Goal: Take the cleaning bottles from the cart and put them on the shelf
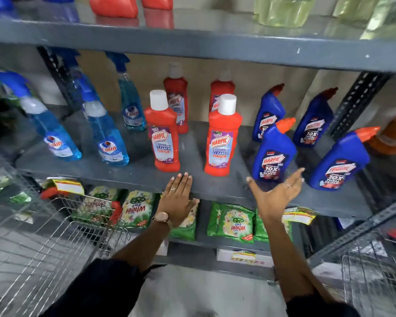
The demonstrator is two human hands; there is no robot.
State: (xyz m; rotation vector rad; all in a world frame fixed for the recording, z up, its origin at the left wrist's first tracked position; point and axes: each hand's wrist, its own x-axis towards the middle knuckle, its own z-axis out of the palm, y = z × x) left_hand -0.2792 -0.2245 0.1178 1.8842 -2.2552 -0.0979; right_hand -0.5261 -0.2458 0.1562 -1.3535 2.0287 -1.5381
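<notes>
Both hands empty, fingers spread flat. The left hand (178,197) hovers at the shelf (133,172) edge just below the red Harpic bottle (164,131); the right hand (277,194), palm open, sits just beside the blue Harpic bottle (273,154), not touching. Wire cart (46,243) lower left.

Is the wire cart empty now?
Looks empty: the wire shopping cart shows only bare mesh in its visible part; both hands are open, holding nothing.
</notes>
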